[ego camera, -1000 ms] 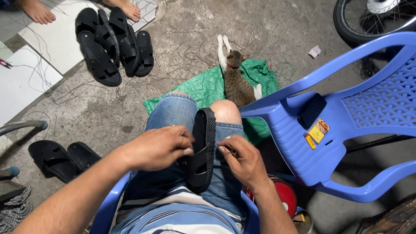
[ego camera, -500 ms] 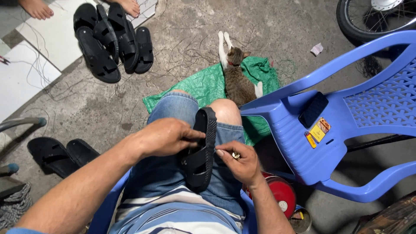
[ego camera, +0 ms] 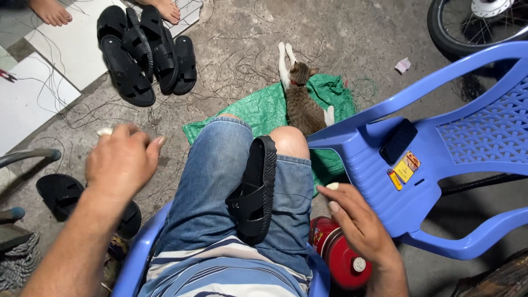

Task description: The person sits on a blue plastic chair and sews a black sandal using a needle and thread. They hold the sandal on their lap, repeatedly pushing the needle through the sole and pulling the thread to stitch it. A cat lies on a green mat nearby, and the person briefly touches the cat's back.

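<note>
From my remote seat, the biggest thing in view is the overturned blue plastic chair (ego camera: 440, 159) filling the right side, with a dark phone-like slab (ego camera: 399, 141) and a yellow-and-red sticker lying on its upturned surface. Next in size is the lap itself, denim shorts (ego camera: 220, 187) over crossed legs, and on it rests the black sandal (ego camera: 254, 190), lying in the crease between the thighs with its long axis running from the knee edge back toward the waist, leaning a little on its side, strap end nearest the striped shirt. Beyond the knees a green sheet (ego camera: 258, 110) is spread on the concrete floor (ego camera: 352, 33), and a tabby cat (ego camera: 301, 104) lies stretched along it. A heap of black sandals (ego camera: 146, 55) sits toward the far-left corner of the floor, with another dark pair (ego camera: 60, 193) at the left edge. My left hand (ego camera: 124, 162) hovers off the left thigh, fingers loosely curled and gripping nothing I can make out, though something pale shows at its far side. My right hand (ego camera: 357, 220) hangs just past the right thigh above a red can (ego camera: 341, 258), fingers relaxed and part open, empty. The sandal lies between both hands, untouched; the right one looks slightly nearer, level with its middle.
</note>
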